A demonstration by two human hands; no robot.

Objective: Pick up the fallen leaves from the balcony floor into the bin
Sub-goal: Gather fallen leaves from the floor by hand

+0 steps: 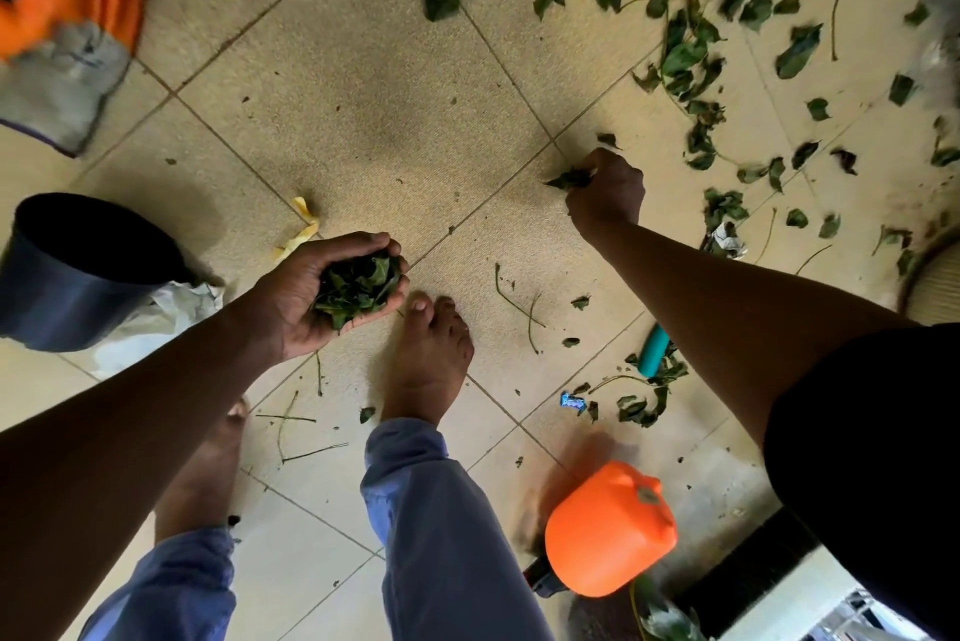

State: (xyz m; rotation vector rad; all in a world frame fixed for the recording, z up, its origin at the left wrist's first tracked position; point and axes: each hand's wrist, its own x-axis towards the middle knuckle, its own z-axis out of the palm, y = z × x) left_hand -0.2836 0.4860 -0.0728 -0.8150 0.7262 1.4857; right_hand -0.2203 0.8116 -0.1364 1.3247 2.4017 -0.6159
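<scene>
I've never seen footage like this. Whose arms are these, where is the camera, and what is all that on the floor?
There is no machine here. A person wears a camera on the head, looking down, so you see their own arms, legs and bare feet.

The left hand cups a pile of green leaves, fingers curled round them. The right hand reaches to the tiled floor and pinches a few more leaves.

Many loose leaves and thin stems lie scattered to the upper right. A dark bin stands at the left, probably where the leaves will go. An orange plastic container sits near the person's feet, and a yellow scrap lies near the bin.
</scene>
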